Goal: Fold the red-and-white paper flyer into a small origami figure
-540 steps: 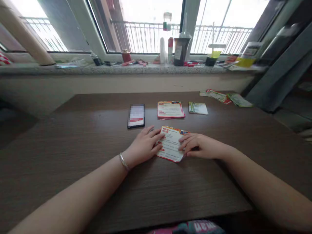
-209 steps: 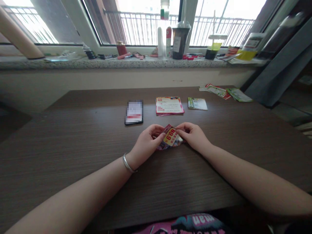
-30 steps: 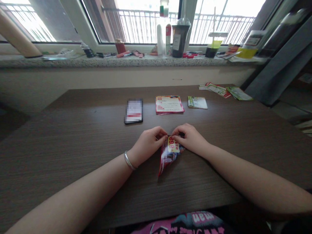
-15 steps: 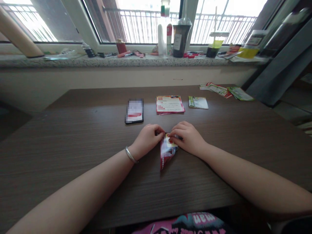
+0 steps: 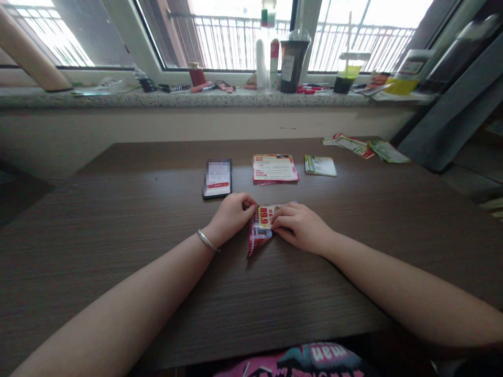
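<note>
A glossy printed paper, folded to a triangular shape with a yellow patch reading 89.9, lies on the dark wooden table between my hands. My left hand, with a silver bangle at the wrist, pinches its upper left corner between thumb and fingers. On the right side, my right hand has its fingers closed over the paper's edge and covers part of it. A sliver of the paper shows beyond the right knuckles.
Behind my hands lie a phone, a stack of printed cards and a smaller card stack. Several leaflets rest at the far right. Cups, bottles and pens line the stone windowsill.
Both hands have shifted slightly: the left up and left, the right a little down. The paper has turned and moved up and left, showing more of its yellow patch.
</note>
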Tool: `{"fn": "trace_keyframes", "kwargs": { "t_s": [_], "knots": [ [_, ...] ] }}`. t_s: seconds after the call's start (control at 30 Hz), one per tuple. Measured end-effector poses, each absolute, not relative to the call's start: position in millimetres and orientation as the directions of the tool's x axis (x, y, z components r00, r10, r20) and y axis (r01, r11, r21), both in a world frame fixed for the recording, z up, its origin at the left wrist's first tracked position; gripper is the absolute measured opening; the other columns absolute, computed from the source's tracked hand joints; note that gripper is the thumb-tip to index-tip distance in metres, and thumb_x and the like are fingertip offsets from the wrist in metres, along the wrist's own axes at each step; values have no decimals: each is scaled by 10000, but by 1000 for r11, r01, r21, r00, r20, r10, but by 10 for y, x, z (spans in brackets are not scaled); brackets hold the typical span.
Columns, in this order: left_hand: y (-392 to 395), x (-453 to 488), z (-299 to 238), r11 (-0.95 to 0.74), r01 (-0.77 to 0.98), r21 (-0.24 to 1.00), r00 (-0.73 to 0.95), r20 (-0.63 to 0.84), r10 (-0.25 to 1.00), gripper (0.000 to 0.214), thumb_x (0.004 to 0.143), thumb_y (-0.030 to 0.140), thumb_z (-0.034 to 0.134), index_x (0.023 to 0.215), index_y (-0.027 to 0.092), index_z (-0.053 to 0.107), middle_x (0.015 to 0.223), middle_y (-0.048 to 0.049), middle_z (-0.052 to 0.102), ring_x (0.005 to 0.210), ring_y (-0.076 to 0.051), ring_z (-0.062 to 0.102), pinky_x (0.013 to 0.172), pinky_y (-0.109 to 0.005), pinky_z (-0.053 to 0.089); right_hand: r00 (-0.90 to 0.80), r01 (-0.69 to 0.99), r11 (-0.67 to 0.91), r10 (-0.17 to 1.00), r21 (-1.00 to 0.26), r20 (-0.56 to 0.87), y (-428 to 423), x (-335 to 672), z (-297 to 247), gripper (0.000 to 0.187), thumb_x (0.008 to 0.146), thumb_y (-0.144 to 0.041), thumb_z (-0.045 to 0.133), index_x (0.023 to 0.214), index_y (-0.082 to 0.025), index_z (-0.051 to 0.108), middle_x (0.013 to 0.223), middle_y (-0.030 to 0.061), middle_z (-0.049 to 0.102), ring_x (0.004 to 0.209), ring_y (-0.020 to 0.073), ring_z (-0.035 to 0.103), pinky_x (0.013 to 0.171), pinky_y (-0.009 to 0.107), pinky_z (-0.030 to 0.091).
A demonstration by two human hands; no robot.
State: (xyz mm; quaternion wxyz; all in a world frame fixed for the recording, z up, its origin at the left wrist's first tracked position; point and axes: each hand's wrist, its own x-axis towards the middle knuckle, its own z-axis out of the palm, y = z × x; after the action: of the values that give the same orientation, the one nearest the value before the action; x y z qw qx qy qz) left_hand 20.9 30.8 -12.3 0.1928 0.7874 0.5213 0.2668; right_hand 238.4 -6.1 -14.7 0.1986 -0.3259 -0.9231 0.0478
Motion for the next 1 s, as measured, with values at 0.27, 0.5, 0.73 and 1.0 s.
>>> {"fn": "trace_keyframes", "kwargs": {
  "t_s": [0.27,0.5,0.73,1.0],
  "knots": [
    [327,181,-123,-367,711,599,298,216,930,93,803,185,585,773,158,668,754,-32,684,689,-161,616,668,-288,486,-767,526,817,576,-237,284,-86,2422,-115,181,908,-232,526,987,-188,683,1072,92,675,1037,222,586,920,396,464],
    [334,167,-128,-366,712,599,291,223,930,92,797,192,587,760,162,667,752,-33,687,680,-159,616,665,-288,490,-800,476,833,543,-281,255,-92,2464,-91,220,884,-199,539,1067,-187,661,1144,92,655,1111,217,571,983,401,455],
    [339,172,-150,-374,713,593,296,229,927,103,799,219,581,762,170,664,755,-28,693,688,-159,621,666,-284,492,-814,462,845,525,-271,248,-107,2480,-59,200,861,-207,575,1031,-197,679,1173,107,637,1144,234,555,995,431,451],
    [330,144,-141,-381,725,574,304,230,924,111,810,221,572,775,166,662,774,-38,692,712,-169,621,694,-301,492,-828,423,855,499,-300,255,-87,2516,-62,260,875,-202,552,1100,-183,680,1208,109,658,1183,226,563,1020,440,446]
  ]
}}
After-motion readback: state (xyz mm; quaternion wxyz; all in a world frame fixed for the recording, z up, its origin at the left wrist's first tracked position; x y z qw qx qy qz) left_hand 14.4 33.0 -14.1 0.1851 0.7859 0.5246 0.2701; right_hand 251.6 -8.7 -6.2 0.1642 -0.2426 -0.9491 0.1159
